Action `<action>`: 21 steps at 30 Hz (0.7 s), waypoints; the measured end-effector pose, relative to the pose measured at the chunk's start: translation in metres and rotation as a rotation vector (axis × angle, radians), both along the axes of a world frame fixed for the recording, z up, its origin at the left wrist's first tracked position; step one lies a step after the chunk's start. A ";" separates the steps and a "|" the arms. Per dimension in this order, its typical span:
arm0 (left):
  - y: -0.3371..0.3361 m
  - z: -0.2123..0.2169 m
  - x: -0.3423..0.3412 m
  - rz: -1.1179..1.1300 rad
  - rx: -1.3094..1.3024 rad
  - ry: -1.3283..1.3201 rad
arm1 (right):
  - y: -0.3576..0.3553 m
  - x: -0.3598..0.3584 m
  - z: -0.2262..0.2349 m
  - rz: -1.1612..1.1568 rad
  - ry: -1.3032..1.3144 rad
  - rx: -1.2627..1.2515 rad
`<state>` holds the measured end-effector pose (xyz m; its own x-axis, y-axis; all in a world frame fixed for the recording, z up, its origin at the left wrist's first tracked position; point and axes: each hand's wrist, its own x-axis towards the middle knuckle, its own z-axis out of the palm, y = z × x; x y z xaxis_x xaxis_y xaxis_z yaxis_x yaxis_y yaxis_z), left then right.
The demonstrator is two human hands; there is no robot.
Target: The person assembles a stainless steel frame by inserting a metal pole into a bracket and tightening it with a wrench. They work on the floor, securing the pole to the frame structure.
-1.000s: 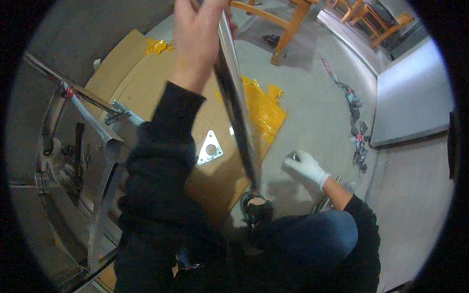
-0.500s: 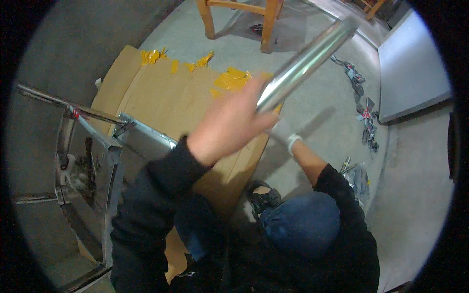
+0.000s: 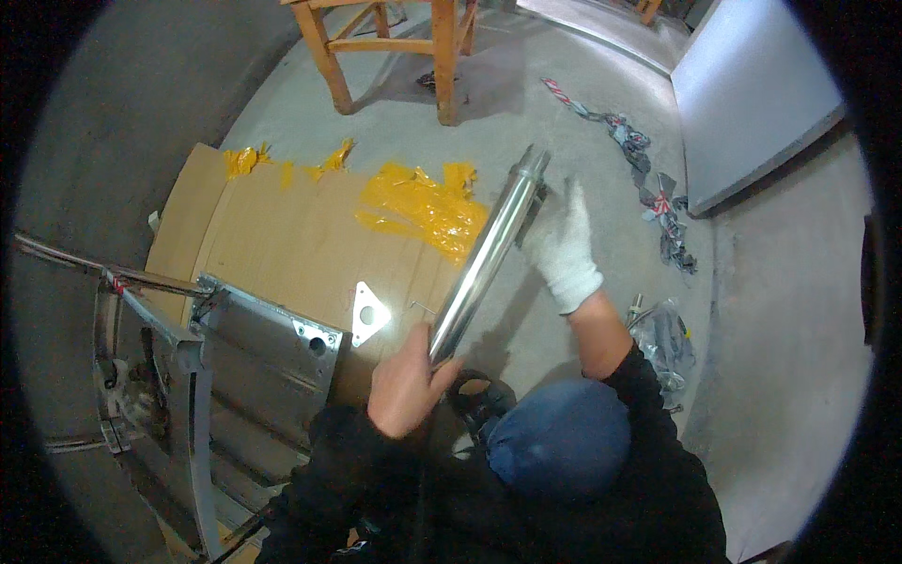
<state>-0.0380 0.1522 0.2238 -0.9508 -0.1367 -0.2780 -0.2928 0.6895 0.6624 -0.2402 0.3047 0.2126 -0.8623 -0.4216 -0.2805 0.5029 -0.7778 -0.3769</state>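
Workshop-like space: concrete floor (image 3: 526, 108), metal frame (image 3: 199, 423), metal tube (image 3: 484, 256), triangular plate (image 3: 364, 332), cardboard (image 3: 291, 226).

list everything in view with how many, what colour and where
metal tube: one, silver, centre
cardboard sheet: one, brown, on the floor
tape: several patches, yellow, at the cardboard's far side
triangular plate: one, silver, on the cardboard
thin bent rod: one, grey, right of the plate
metal frame: one, grey, left
wooden stool or chair: one, orange-brown, top
crumpled plastic: count unclear, grey, red and white, right side
plastic bag: one, clear, lower right
panel: one, pale grey, upper right
wall: one, grey, left
shoe: one, dark, lower centre
knee: one, in blue, right of the shoe
sleeves: two, black, lower edge
left hand: one, bare, around the tube's lower end
right hand: one, white-gloved, beside the tube's upper end, contact unclear
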 end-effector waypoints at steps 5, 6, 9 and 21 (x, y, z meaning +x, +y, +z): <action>-0.013 -0.027 0.054 0.031 0.049 -0.115 | -0.014 0.018 -0.020 0.181 0.126 0.273; -0.015 -0.024 0.060 0.039 0.069 -0.128 | -0.021 0.025 -0.020 0.210 0.146 0.304; -0.020 -0.017 0.035 0.022 0.188 -0.015 | -0.028 0.045 -0.009 0.411 0.208 0.382; 0.014 -0.006 -0.017 0.220 -0.084 0.130 | -0.055 0.074 0.000 0.487 0.250 0.484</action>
<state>-0.0546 0.1666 0.2178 -0.9224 -0.3618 -0.1350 -0.3585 0.6724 0.6476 -0.1664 0.2494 0.2124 -0.6714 -0.6523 -0.3516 0.6032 -0.2055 -0.7706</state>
